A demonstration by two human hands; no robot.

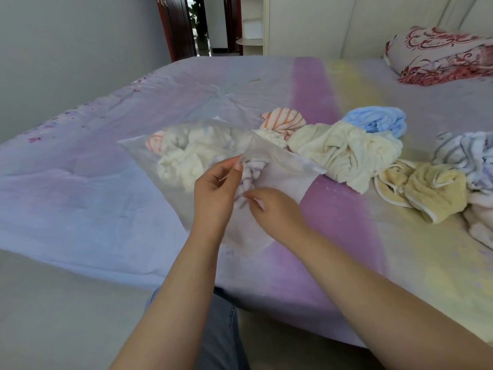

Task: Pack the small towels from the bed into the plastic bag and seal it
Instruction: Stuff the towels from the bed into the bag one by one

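A clear plastic bag (280, 166) lies on the bed (80, 161), near the near edge, its mouth turned toward the person and its far end stuffed with crumpled small towels: a cream one (181, 164) and, at the far left corner, a white one with orange stripes (154, 141). The left hand (213, 193) holds the upper lip of the bag's mouth, thumb and fingers pinched together on the plastic. Just to its right, the right hand (272, 206) has its fingers closed on a grey-striped towel (248, 180) sitting in the bag's opening. To the right of the bag, loose towels lie in a heap on the sheet: an orange-striped one (282, 121) touching the bag's far edge, a large cream one (344, 153) beside it, a pale blue one (378, 121) behind that, a yellow one with white trim (426, 190) nearer, and a blue-grey striped one (466, 153) at the right edge. A folded red-patterned quilt (442, 54) sits at the far right of the bed, and an open doorway (202, 22) shows beyond the bed's far side.
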